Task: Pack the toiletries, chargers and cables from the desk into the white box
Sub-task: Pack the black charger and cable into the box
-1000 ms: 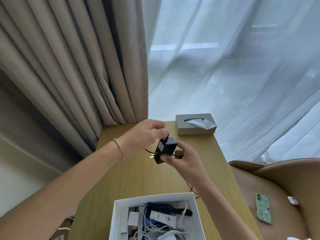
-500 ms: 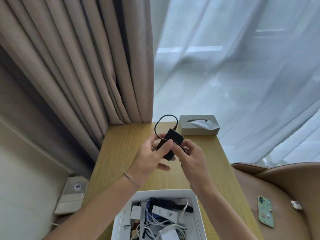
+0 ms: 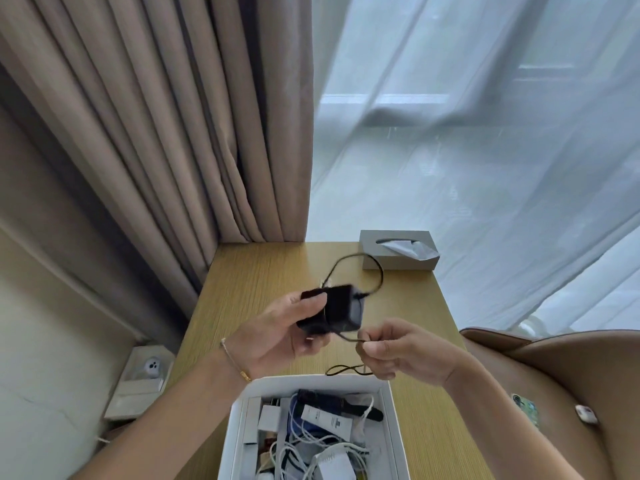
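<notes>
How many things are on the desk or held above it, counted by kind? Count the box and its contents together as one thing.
Black charger with its cable, held in the left hand and right hand: 1
White box, packed with cables and toiletries: 1
Grey tissue box: 1
Total: 3

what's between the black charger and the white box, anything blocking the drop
Nothing solid. The black charger is gripped by the left hand above the desk, just beyond the white box, whose top is open. Only its own cable, pinched by the right hand, trails between.
</notes>
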Tool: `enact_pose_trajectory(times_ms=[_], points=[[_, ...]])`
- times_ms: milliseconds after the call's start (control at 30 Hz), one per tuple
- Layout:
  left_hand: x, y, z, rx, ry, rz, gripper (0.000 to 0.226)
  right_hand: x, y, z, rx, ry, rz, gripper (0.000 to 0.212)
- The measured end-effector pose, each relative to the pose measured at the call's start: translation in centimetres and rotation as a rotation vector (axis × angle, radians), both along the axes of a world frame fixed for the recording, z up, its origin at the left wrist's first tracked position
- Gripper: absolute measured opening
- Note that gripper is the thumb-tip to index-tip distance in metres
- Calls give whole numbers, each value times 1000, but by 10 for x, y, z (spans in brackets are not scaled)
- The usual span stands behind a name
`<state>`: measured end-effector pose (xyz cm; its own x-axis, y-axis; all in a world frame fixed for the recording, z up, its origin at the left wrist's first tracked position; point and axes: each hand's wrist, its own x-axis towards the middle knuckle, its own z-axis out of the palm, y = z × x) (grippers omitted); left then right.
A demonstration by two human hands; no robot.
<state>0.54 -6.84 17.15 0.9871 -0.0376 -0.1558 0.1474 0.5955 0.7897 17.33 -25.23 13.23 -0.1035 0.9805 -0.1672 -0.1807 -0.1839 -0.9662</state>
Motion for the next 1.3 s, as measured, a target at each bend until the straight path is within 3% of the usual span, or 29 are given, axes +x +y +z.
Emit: enact_pose_trajectory(times_ms=[100, 233, 400, 567, 633, 767, 900, 967, 1100, 1200, 1300], points=[[-2, -3, 1, 291, 29, -229, 45, 15, 5, 4, -182, -104, 134, 25], [1, -20, -9, 874, 188, -203, 31, 25, 20, 26, -382, -573, 35, 30], [1, -25, -27, 1123, 270, 24, 26, -6, 27, 52, -330, -1046, -306, 38], [4, -24, -46, 1362, 348, 208, 29, -59, 19, 54, -161, -1604, -590, 27], [9, -20, -48, 1159, 396, 336, 28, -77, 16, 46, -102, -1520, -610, 28], [12, -14, -44, 492, 381, 470, 25, -96, 10, 9, -219, -728, -469, 38], [5, -17, -45, 200, 283, 396, 18, -87, -6, -35, -284, -82, -288, 41], [0, -17, -45, 126, 252, 309, 20, -68, -14, -49, -313, -10, -241, 39], [-11, -12, -44, 139, 215, -7, 22, -24, -17, -52, -330, -53, -281, 36], [-15, -13, -46, 437, 231, -213, 22, 0, -8, -35, -336, -129, -342, 34], [-15, -21, -51, 747, 303, -213, 14, 7, 1, -5, -309, -265, -428, 38]])
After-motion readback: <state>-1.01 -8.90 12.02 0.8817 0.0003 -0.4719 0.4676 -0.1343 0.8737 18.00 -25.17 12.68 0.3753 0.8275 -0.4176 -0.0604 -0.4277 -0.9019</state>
